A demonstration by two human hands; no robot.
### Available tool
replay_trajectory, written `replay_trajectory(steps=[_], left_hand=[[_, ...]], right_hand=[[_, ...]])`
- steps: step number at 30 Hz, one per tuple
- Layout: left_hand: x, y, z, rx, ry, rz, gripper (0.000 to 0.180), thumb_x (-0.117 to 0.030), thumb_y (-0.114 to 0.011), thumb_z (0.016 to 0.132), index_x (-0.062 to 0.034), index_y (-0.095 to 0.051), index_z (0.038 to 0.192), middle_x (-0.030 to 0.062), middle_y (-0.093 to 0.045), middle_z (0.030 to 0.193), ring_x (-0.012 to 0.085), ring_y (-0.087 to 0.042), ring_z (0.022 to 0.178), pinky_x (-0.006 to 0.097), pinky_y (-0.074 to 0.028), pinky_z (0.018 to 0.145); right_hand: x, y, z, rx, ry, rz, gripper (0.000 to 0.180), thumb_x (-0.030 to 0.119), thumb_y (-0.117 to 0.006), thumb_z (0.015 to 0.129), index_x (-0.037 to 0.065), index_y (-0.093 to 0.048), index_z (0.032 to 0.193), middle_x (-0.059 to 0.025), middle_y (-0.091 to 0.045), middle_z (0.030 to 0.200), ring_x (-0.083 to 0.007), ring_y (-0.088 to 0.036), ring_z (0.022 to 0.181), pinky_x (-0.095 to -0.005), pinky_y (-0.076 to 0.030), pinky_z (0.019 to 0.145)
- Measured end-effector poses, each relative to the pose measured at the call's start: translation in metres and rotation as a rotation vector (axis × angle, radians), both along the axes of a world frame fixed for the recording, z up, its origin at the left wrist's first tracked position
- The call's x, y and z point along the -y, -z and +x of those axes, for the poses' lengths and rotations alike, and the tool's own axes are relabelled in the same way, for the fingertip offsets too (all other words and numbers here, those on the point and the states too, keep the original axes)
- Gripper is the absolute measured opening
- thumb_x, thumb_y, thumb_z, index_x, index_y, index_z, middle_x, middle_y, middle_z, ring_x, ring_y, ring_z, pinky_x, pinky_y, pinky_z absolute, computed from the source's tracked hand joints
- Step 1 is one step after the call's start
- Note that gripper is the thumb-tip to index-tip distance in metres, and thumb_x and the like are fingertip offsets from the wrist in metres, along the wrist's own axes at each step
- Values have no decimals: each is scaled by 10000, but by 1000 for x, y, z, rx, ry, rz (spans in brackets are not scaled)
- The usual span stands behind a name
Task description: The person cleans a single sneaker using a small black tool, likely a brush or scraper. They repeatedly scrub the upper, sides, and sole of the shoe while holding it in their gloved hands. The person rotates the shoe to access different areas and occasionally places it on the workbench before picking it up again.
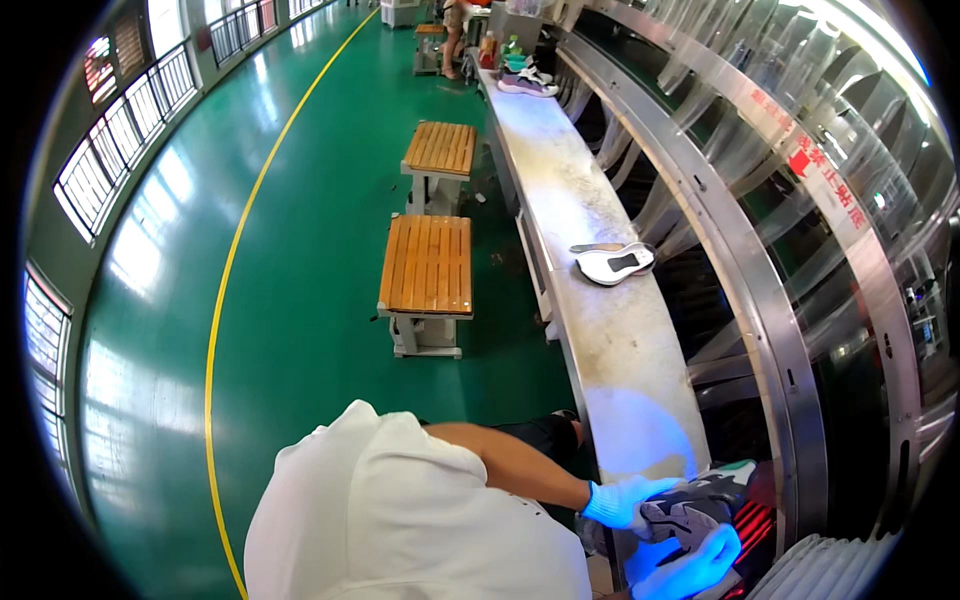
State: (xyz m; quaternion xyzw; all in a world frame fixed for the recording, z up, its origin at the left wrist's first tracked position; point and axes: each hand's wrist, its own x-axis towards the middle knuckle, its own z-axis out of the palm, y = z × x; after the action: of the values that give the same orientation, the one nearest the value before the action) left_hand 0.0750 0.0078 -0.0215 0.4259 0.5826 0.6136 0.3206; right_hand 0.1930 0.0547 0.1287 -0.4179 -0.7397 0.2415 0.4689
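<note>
At the lower right I hold a grey sports shoe [690, 508] with darker stripes and a pale green patch at its far end. My left hand [628, 500], in a white glove lit blue, grips its left side, with the fingers reaching over the upper. On the near side, my right hand [695, 568], gloved too, is closed at the shoe's edge; its fingertips are partly hidden. Farther along the bench [600, 180] lies a white and black shoe sole [612, 264], with a slim brownish piece [597, 247] beside it.
A metal-framed machine [740, 270] with clear plastic strips runs along the right. Red glowing bars [752, 530] show right beside the shoe. Wooden slatted stools [428, 262] stand left of the bench. More shoes [527, 84] and a person [453, 35] are at the far end.
</note>
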Motion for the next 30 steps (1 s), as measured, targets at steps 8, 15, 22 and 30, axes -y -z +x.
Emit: replay_trajectory(steps=[8, 15, 22, 30], left_hand=[[164, -21, -28, 564, 437, -3, 823, -202, -751, 995, -105, -389, 1728, 173, -760, 1340, 289, -765, 1156, 429, -613, 1039], [190, 64, -15, 272, 247, -518, 981, -137, -893, 897, -62, -377, 1728, 180, -629, 1578, 259, -624, 1450, 429, -520, 1215], [162, 9, -43, -573, 171, -166, 830, -283, -1033, 697, -113, -676, 1426, 176, -704, 1362, 378, -744, 1191, 451, -638, 968], [139, 11, -66, -525, 321, 65, 547, -182, -1033, 697, -87, -617, 1039, 132, -670, 1060, 324, -702, 918, 416, -573, 745]], right_hand=[[95, 78, 74, -188, -516, -394, 502, 97, -871, 880, -44, -690, 1326, -162, -736, 1193, -288, -699, 1087, -440, -576, 1014], [97, 142, 59, -43, -542, -606, 492, 73, -883, 840, -24, -682, 1279, -129, -656, 1259, -263, -679, 1146, -395, -549, 1034], [94, 137, 66, 103, -534, -404, 618, 270, -958, 835, -9, -706, 1325, -178, -646, 1305, -336, -681, 1167, -441, -566, 1018], [89, 142, 64, 28, -606, -440, 631, 162, -1015, 755, -15, -712, 1279, -177, -641, 1267, -312, -680, 1112, -411, -578, 974]])
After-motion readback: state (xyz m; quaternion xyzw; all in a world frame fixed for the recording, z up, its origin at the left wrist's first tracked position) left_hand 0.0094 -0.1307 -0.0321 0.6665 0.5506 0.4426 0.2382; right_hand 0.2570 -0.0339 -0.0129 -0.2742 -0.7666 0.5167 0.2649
